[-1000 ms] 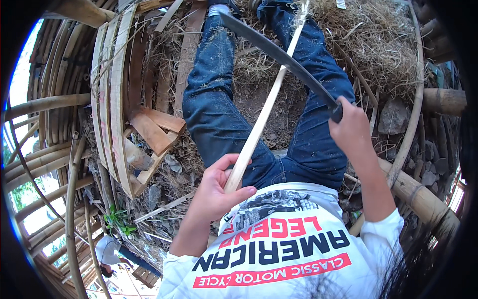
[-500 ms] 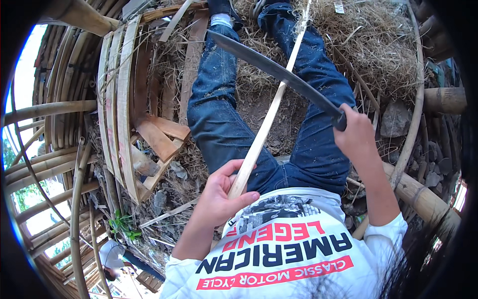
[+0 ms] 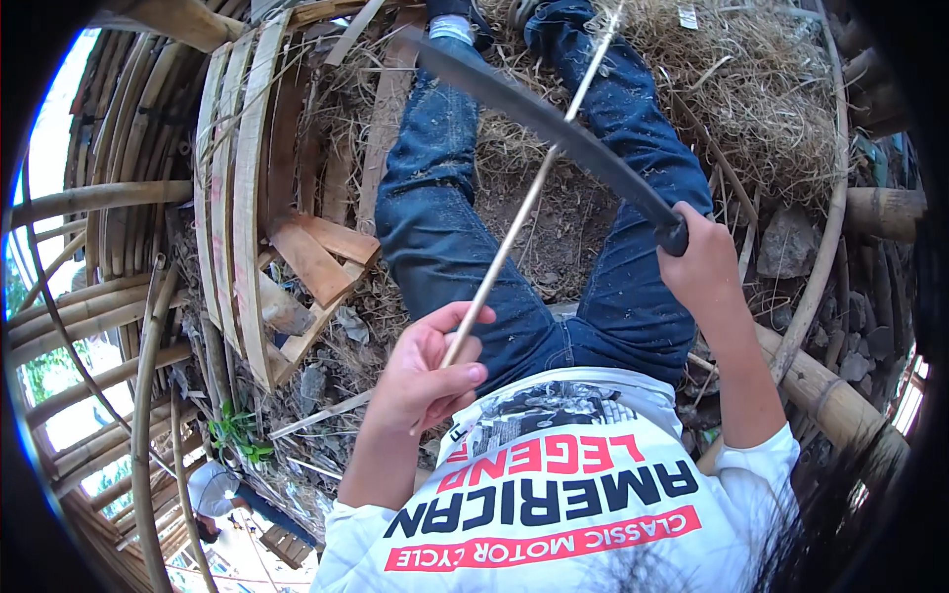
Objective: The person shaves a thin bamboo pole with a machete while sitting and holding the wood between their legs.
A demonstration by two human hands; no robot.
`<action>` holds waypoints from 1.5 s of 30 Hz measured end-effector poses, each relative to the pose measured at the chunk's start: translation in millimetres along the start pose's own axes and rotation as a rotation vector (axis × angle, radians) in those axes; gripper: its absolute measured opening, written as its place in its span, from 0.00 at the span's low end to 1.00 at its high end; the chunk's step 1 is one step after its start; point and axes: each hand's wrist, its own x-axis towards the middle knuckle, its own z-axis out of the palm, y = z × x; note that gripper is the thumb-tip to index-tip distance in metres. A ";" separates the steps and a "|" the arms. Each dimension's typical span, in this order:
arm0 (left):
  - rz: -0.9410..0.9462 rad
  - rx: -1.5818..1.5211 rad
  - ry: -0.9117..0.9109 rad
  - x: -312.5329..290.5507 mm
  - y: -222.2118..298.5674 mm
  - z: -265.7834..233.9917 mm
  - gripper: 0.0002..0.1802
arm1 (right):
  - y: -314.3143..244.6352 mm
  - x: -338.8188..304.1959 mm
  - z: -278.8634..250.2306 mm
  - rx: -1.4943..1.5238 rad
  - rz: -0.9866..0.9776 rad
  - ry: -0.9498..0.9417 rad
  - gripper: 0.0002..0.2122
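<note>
My left hand (image 3: 427, 371) is closed round the near end of a long, pale bamboo strip (image 3: 515, 233), its narrow edge now facing up. The strip slants away between my legs toward the dry shavings near my feet. My right hand (image 3: 700, 255) grips the dark handle of a machete (image 3: 539, 117). The long grey blade points to the far left and crosses over the strip, slightly blurred at its tip. Whether the blade touches the strip, I cannot tell.
Curly shavings (image 3: 761, 109) cover the ground at the far right. A wooden slatted crate (image 3: 232, 188) stands left of my legs. Bamboo poles (image 3: 830, 390) lie at the right, near stones (image 3: 788, 242). Another person (image 3: 213, 491) is at the lower left.
My left hand has turned the bamboo strip so that its thin edge shows instead of its broad face. The machete has shifted slightly up and left along the strip.
</note>
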 end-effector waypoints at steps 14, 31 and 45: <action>-0.004 0.107 0.054 0.7 0.2 -11.6 0.28 | -7.1 7.8 -2.5 -0.130 -0.078 -0.021 0.07; 0.028 0.250 0.072 7.4 -4.3 -6.1 0.31 | 4.8 31.2 17.6 -0.083 -0.044 0.024 0.07; -0.017 0.201 0.028 7.2 -5.3 0.2 0.27 | -12.9 5.7 17.4 0.081 -0.177 -0.095 0.07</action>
